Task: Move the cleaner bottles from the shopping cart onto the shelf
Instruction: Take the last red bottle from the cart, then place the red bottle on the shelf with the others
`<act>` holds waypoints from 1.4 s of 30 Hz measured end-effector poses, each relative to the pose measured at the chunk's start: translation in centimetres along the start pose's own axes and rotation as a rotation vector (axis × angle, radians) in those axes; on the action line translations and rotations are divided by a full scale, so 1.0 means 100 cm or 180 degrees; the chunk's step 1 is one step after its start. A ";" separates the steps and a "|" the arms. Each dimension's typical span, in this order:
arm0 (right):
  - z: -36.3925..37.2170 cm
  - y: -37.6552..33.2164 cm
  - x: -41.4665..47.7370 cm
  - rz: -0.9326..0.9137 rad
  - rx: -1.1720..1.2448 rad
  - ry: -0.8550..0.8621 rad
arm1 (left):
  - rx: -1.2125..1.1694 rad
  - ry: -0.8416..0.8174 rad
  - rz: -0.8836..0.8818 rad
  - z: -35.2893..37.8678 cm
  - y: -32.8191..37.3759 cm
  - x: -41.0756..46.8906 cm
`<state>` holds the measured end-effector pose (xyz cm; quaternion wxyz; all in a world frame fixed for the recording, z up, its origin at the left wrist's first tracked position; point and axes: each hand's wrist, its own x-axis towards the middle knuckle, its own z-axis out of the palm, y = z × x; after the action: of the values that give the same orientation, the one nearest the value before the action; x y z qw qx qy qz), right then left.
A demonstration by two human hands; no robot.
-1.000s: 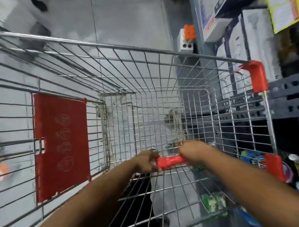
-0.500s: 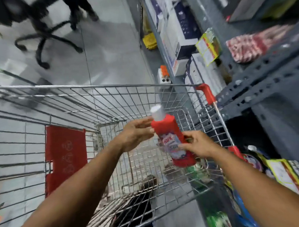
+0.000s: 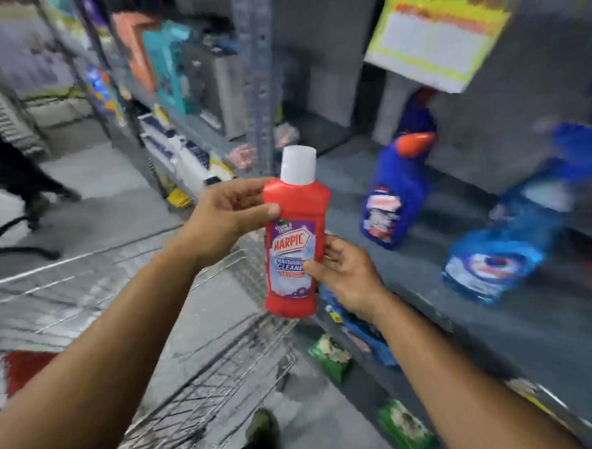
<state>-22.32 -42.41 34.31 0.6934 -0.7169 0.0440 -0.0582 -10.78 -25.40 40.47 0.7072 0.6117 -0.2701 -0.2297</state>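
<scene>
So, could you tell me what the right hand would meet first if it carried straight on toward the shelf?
Probably the blue bottle standing on the shelf, beyond the right hand and its red bottle. Depth is blurred, so this is uncertain.

Both forearms are bare, with no sleeves, watch or bracelet showing. The left hand [image 3: 224, 217] and right hand [image 3: 346, 276] wear no gloves or rings.

Single head view, high, looks forward and down along both forearms; hands and bottle [image 3: 294, 248] close at centre, shelf [image 3: 427, 307] right, cart [image 3: 210, 381] below
</scene>
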 end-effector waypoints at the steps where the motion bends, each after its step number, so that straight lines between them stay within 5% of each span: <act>1: -0.012 -0.005 -0.019 -0.0029 0.0020 0.0128 | 0.0028 -0.0110 0.0091 0.021 0.004 -0.003; 7: -0.120 -0.009 -0.165 -0.0219 -0.0052 0.1332 | 0.0059 -0.1153 0.0433 0.193 0.003 -0.013; 14: -0.201 -0.004 -0.287 -0.0479 -0.0203 0.2501 | -0.0092 -0.1741 0.0431 0.356 -0.024 -0.017; 26: -0.255 0.000 -0.344 -0.0324 -0.0255 0.3128 | -0.0110 -0.2218 0.0349 0.458 -0.032 -0.015; 31: -0.221 0.011 -0.393 -0.0020 -0.0346 0.3977 | 0.0517 -0.0948 0.1263 0.428 -0.056 -0.053; 38: -0.248 0.025 -0.513 0.0146 -0.1247 0.5786 | 0.0988 -0.3001 0.1079 0.460 -0.112 -0.133; 42: -0.303 0.009 -0.564 0.0299 -0.1259 0.5617 | 0.0627 -0.3686 0.0541 0.558 -0.116 -0.168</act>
<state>-82.44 -64.27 33.07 0.2735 -0.5153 0.5979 -0.5497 -60.28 -57.49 33.24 0.4005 0.4258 -0.6801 -0.4425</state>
